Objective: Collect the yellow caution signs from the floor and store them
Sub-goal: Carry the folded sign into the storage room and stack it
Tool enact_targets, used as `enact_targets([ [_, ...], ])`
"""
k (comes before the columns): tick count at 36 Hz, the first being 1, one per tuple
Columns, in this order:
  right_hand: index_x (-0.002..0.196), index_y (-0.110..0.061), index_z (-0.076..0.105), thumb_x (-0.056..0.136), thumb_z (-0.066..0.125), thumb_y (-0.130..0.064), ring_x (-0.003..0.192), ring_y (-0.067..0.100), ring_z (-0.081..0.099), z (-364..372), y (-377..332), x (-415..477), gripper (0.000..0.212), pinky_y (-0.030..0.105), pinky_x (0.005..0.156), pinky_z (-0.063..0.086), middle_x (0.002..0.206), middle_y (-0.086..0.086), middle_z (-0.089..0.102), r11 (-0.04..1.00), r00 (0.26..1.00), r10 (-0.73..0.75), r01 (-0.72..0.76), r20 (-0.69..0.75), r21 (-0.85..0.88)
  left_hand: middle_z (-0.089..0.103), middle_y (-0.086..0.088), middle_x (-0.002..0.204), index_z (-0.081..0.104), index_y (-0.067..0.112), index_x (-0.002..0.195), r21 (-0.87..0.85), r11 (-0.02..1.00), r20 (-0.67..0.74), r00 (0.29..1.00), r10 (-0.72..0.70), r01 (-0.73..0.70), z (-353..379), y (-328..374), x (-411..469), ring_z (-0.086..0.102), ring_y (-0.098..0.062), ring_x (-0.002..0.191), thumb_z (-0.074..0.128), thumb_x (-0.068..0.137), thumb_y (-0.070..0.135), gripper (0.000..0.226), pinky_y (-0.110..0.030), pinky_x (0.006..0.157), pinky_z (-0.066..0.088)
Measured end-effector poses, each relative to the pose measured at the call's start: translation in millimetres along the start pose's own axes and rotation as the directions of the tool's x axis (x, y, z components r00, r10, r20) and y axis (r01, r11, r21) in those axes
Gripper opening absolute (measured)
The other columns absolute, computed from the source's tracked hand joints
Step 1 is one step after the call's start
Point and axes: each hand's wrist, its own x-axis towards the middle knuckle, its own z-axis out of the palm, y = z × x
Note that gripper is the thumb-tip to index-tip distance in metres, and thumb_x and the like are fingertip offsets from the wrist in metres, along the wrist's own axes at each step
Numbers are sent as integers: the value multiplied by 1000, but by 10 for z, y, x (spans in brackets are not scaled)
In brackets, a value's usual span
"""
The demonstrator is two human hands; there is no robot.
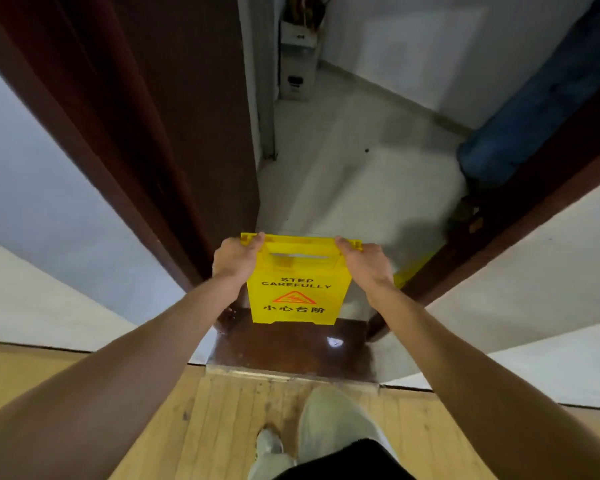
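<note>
A yellow caution sign (298, 289) reading "STEP CAREFULLY" hangs upright over a dark wooden threshold (291, 351), folded flat with its printed face toward me. My left hand (234, 259) grips its top left corner and my right hand (362, 261) grips its top right corner. A second yellow piece (411, 268) shows just behind my right hand, low against the right door frame; most of it is hidden.
A dark brown door (174, 116) stands open on the left of the doorway. Beyond lies a small room with a pale floor (354, 174), a white box unit (297, 64) at the back and a blue bundle (520, 112) on the right. My feet stand on wooden planks (222, 427).
</note>
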Motion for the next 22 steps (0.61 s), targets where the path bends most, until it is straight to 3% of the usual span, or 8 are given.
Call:
enact_targets([
  [8,121,-3,64,92,51,-52,122,34,57,-163,-328,1026,58,38,97,44,130,20,62,997,993,7,1,-116,72,68,-20,115,67,2,109,-28,996,115,990,86,-84,341,835,980,62,-35,107,53,90,50,53,-39,89,48],
  [14,113,1,65,91,55,-47,116,37,59,-372,-550,1999,53,34,88,44,124,23,64,979,982,133,-108,-137,175,64,-25,118,66,-1,111,38,993,153,983,104,-111,766,1522,1736,60,-39,111,53,90,49,56,-43,91,48],
  [18,113,-1,66,89,57,-48,115,36,60,-570,-686,2524,54,36,89,46,121,23,66,958,968,194,-152,-160,242,66,-23,117,67,0,110,59,988,188,974,130,-144,1040,2065,2162,59,-39,113,55,90,48,53,-45,95,49],
  [22,112,-1,67,90,56,-49,112,36,62,-731,-845,2975,54,36,88,46,117,22,67,947,951,239,-184,-198,263,64,-24,119,66,-2,109,82,978,238,956,170,-194,1272,2510,2503,59,-37,114,53,94,40,46,-40,91,46],
])
